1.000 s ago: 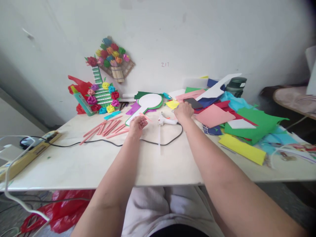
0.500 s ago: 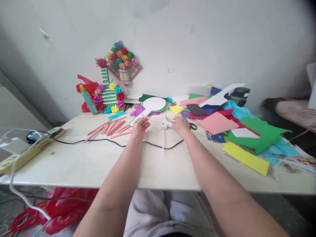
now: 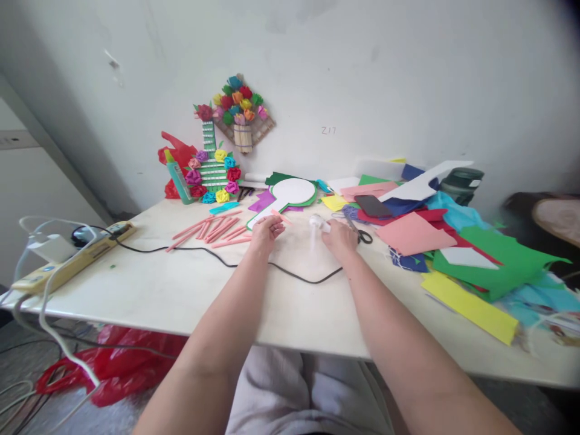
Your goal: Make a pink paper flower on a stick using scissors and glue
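My left hand rests on the white table with its fingers curled around a small pink paper piece. My right hand is wrapped on the white glue gun, lifted a little off the table, with its black cord trailing toward me and to the left. Several pink rolled paper sticks lie just left of my left hand. A white and green paddle-shaped cutout lies behind both hands.
Black scissors and a dark phone lie right of my right hand, beside a heap of coloured paper sheets. Paper-flower crafts lean on the wall. A yellow power strip sits at the left edge.
My right hand came back from the paper pile and took hold of the glue gun, raising it off the table. The left hand kept its pink piece. The view shifted left.
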A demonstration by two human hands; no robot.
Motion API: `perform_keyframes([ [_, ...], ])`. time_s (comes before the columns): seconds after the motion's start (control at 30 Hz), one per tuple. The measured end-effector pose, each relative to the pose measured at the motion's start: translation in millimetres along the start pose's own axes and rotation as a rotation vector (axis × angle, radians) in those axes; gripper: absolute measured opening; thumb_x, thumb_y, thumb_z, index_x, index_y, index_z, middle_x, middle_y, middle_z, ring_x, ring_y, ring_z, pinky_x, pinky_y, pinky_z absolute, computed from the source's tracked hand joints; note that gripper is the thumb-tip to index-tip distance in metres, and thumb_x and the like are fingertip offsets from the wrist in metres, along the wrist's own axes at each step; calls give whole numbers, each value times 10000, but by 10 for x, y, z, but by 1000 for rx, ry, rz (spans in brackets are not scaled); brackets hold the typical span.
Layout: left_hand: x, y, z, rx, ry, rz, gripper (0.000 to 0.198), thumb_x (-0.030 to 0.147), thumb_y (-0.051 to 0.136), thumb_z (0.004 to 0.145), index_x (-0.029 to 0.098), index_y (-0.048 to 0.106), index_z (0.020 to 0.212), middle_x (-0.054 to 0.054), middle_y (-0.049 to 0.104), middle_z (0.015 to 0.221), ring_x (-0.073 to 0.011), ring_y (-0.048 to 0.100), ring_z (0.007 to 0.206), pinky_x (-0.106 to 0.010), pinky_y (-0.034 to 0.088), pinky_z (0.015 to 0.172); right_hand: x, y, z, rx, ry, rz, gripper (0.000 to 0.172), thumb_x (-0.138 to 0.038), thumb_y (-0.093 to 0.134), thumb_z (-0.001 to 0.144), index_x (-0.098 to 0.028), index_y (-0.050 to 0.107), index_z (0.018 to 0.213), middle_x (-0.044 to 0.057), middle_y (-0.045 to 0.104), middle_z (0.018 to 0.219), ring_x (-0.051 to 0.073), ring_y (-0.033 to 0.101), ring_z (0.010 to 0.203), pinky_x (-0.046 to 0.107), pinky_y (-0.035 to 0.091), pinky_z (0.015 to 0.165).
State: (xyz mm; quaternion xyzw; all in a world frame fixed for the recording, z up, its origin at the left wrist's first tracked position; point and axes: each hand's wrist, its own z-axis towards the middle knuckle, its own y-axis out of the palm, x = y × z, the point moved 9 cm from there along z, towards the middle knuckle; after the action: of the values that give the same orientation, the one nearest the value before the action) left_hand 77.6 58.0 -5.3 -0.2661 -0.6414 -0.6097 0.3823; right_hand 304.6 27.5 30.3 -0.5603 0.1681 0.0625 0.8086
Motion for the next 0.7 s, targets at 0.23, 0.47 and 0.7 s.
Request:
perform_keyframes([
  [0.23,-82,-59,59,25,-42,57,87,137,634,553,117,584,622,-16,594,559,-90,550,477,-247,503,555,5,105,34,-205,28,891,241,-367,692,612,-149,608,669,-9,530,484,113,480,438,231,389,437],
  [0.47,-91,-77,67,44,-49,91,109,149,638,537,114,588,628,-19,604,582,-87,547,473,-240,497,528,-128,222,-56,-392,7,1136,299,-336,727,589,-157,490,551,-34,503,463,50,387,318,201,290,329],
  [0.7,-89,-67,62,40,-47,99,105,148,629,532,116,575,617,-14,591,557,-86,544,465,-236,492,527,-66,271,-30,-378,26,1140,322,-386,721,586,-144,509,569,-15,544,492,44,386,323,195,278,323],
])
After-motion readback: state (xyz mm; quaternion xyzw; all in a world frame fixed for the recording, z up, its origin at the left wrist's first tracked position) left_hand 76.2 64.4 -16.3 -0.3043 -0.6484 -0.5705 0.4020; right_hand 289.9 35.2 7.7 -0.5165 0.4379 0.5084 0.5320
